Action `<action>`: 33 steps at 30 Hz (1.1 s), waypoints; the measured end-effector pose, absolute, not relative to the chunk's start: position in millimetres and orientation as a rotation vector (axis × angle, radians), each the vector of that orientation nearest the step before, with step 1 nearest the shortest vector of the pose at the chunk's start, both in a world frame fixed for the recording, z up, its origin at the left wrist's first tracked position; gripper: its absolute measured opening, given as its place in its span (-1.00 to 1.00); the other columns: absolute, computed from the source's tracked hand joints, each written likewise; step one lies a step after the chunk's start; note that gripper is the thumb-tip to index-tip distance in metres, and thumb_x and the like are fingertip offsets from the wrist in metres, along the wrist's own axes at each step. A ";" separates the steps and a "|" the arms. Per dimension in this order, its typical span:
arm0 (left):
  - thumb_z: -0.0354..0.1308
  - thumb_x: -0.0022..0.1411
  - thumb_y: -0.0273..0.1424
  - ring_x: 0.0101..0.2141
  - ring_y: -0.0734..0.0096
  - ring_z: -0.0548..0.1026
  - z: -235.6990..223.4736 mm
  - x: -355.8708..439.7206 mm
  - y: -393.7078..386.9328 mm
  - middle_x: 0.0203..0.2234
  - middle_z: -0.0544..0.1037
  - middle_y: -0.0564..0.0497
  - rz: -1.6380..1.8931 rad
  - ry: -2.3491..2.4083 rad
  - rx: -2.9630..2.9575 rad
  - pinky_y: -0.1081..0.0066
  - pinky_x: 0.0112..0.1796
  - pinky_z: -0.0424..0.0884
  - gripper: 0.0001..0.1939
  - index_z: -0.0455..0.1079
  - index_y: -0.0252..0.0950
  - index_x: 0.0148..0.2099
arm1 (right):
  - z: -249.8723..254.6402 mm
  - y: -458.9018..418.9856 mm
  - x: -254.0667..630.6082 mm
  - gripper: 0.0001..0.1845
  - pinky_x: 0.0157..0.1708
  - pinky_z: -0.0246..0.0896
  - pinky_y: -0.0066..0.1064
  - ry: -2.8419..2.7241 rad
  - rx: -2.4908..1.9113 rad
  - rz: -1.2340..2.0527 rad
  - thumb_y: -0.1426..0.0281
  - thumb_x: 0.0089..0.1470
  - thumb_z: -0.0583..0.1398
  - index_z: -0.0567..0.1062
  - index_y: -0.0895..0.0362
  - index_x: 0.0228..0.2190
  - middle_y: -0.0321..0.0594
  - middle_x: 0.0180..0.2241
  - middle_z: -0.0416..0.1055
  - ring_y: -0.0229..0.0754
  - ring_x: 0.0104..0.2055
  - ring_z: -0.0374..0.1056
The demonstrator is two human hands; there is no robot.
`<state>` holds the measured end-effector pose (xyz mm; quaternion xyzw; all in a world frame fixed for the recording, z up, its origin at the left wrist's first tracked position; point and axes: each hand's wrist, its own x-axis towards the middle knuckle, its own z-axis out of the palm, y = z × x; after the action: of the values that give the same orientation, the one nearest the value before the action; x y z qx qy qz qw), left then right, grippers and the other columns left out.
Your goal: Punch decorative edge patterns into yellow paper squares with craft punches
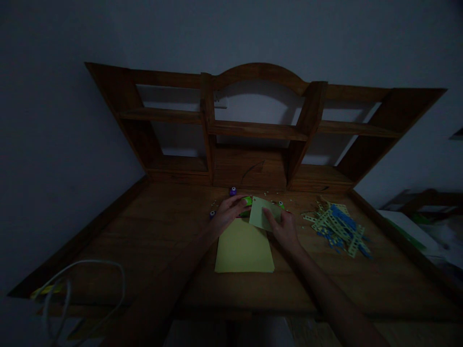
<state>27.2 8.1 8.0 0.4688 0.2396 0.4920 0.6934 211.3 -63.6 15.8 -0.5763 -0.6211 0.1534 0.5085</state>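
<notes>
My left hand [228,212] is closed over a green paper punch [247,201] on the wooden desk [152,241]. My right hand [284,229] pinches a small light-green piece of paper [261,212], whose far edge reaches toward the punch. Just in front of both hands lies a larger yellow sheet [244,250] flat on the desk. A purple punch [233,191] stands behind my left hand, and another small dark-purple one [211,214] sits at its left. The scene is dim.
A heap of punched yellow and blue paper strips [338,226] lies at the right. Small paper bits [275,195] are scattered behind the hands. A wooden shelf unit [258,130] rises at the desk's back. White cables [75,284] loop at the front left corner.
</notes>
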 end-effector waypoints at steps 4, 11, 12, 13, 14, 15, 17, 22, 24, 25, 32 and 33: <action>0.32 0.10 -0.31 -0.08 0.23 0.51 5.7 27.1 9.9 -0.05 0.52 -0.16 1.089 0.514 1.050 0.24 0.01 0.38 -0.63 0.46 -0.36 -0.06 | 15.4 -63.9 211.4 -0.57 -0.53 0.17 -0.43 -1.507 -1.389 0.376 0.06 0.14 0.12 0.49 0.14 -0.50 -0.24 -0.53 0.48 -0.19 -0.53 0.33; 0.33 0.08 -0.28 -0.11 0.22 0.53 6.4 26.5 7.8 -0.05 0.52 -0.15 1.076 0.542 1.067 0.23 -0.01 0.38 -0.59 0.46 -0.34 -0.03 | 13.6 -63.4 212.7 -0.56 -0.54 0.19 -0.45 -1.496 -1.430 0.397 0.06 0.13 0.12 0.52 0.17 -0.46 -0.21 -0.53 0.48 -0.19 -0.51 0.35; 0.34 0.07 -0.28 -0.11 0.21 0.53 6.7 26.4 7.6 -0.05 0.52 -0.15 1.071 0.550 1.067 0.23 -0.03 0.39 -0.58 0.45 -0.33 -0.03 | 13.7 -63.3 212.8 -0.55 -0.54 0.19 -0.45 -1.502 -1.435 0.399 0.06 0.13 0.12 0.52 0.18 -0.45 -0.21 -0.53 0.49 -0.19 -0.51 0.36; 0.34 0.07 -0.28 -0.11 0.19 0.53 7.0 26.4 7.4 -0.05 0.53 -0.15 1.066 0.555 1.068 0.23 -0.04 0.40 -0.58 0.45 -0.33 -0.03 | 13.8 -63.3 212.9 -0.55 -0.53 0.20 -0.45 -1.506 -1.438 0.400 0.06 0.13 0.12 0.52 0.18 -0.45 -0.20 -0.52 0.49 -0.19 -0.51 0.36; 0.34 0.07 -0.29 -0.11 0.19 0.52 7.4 26.4 7.1 -0.06 0.53 -0.15 1.061 0.556 1.071 0.23 -0.05 0.40 -0.58 0.45 -0.32 -0.03 | 14.0 -63.3 212.9 -0.55 -0.53 0.20 -0.45 -1.508 -1.439 0.399 0.06 0.13 0.12 0.53 0.18 -0.45 -0.20 -0.52 0.49 -0.19 -0.51 0.37; 0.34 0.07 -0.29 -0.11 0.18 0.52 7.9 26.6 6.8 -0.06 0.53 -0.14 1.059 0.553 1.073 0.23 -0.06 0.40 -0.58 0.45 -0.32 -0.03 | 14.2 -63.4 212.9 -0.55 -0.53 0.21 -0.45 -1.509 -1.438 0.397 0.06 0.13 0.12 0.53 0.19 -0.44 -0.19 -0.52 0.50 -0.19 -0.51 0.37; 0.35 0.06 -0.30 -0.11 0.20 0.52 8.6 26.9 6.0 -0.07 0.53 -0.14 1.061 0.546 1.073 0.25 -0.06 0.40 -0.59 0.46 -0.32 -0.03 | 14.7 -63.5 212.8 -0.56 -0.52 0.22 -0.45 -1.512 -1.436 0.396 0.07 0.14 0.12 0.53 0.19 -0.43 -0.18 -0.50 0.51 -0.18 -0.50 0.38; 0.38 0.02 -0.34 -0.16 0.24 0.53 7.7 27.8 4.3 -0.12 0.55 -0.12 1.034 0.549 1.091 0.29 -0.09 0.38 -0.55 0.46 -0.31 -0.01 | 14.8 -63.3 212.7 -0.57 -0.50 0.24 -0.44 -1.512 -1.443 0.388 0.07 0.14 0.12 0.54 0.18 -0.40 -0.17 -0.46 0.53 -0.16 -0.48 0.40; 0.38 0.01 -0.34 -0.17 0.25 0.53 6.9 28.2 3.8 -0.12 0.55 -0.13 1.025 0.554 1.101 0.31 -0.11 0.38 -0.54 0.46 -0.31 -0.01 | 14.2 -62.7 212.8 -0.56 -0.50 0.24 -0.43 -1.501 -1.441 0.379 0.06 0.13 0.12 0.54 0.18 -0.39 -0.16 -0.46 0.53 -0.16 -0.48 0.40; 0.39 0.01 -0.34 -0.18 0.25 0.53 6.7 28.5 3.6 -0.12 0.55 -0.13 1.024 0.555 1.097 0.31 -0.12 0.39 -0.54 0.46 -0.32 -0.02 | 13.9 -62.3 212.9 -0.56 -0.51 0.24 -0.43 -1.499 -1.437 0.381 0.06 0.13 0.12 0.54 0.19 -0.39 -0.16 -0.46 0.53 -0.16 -0.48 0.40; 0.37 0.01 -0.27 -0.09 0.15 0.49 6.8 28.0 4.9 -0.07 0.53 -0.18 1.001 0.624 1.133 0.25 -0.07 0.36 -0.51 0.48 -0.35 0.00 | 12.2 -61.0 212.3 -0.55 -0.52 0.24 -0.42 -1.541 -1.434 0.447 0.07 0.15 0.11 0.54 0.20 -0.38 -0.15 -0.47 0.52 -0.16 -0.49 0.39; 0.37 0.01 -0.27 -0.07 0.13 0.47 6.2 27.5 5.5 -0.06 0.52 -0.18 1.003 0.635 1.154 0.25 -0.05 0.35 -0.50 0.48 -0.35 0.00 | 11.9 -60.8 212.2 -0.55 -0.52 0.24 -0.42 -1.546 -1.441 0.450 0.07 0.15 0.11 0.54 0.20 -0.37 -0.15 -0.48 0.52 -0.16 -0.49 0.39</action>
<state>27.5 5.5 6.2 0.5134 0.2826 0.4461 0.6765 212.2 -60.8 11.9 -0.5884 -0.6313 0.1839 0.4707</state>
